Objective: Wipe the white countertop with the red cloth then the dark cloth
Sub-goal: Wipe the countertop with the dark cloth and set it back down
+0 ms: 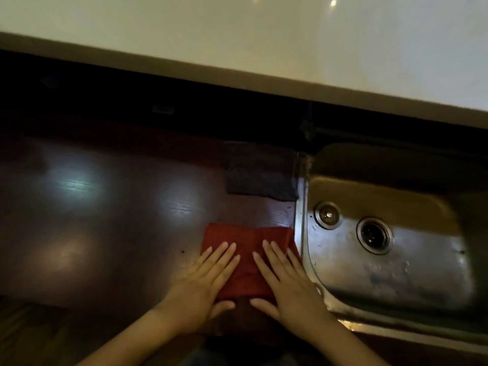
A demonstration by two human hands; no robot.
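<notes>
A folded red cloth (248, 239) lies flat on a dark wooden counter just left of the sink. My left hand (203, 283) rests palm down on the cloth's left part, fingers spread. My right hand (287, 281) lies flat on its right part in the same way. Neither hand grips the cloth. A folded dark cloth (261, 173) lies farther back on the same counter, against the sink's edge. The white countertop (237, 35) runs across the top of the view, on a raised level beyond a dark gap.
A stainless steel sink (422, 260) with two drain holes fills the right side, its rim touching both cloths' right edges. The dark wooden counter (92, 220) stretches to the left with glare spots on it. A shadowed recess separates it from the white countertop.
</notes>
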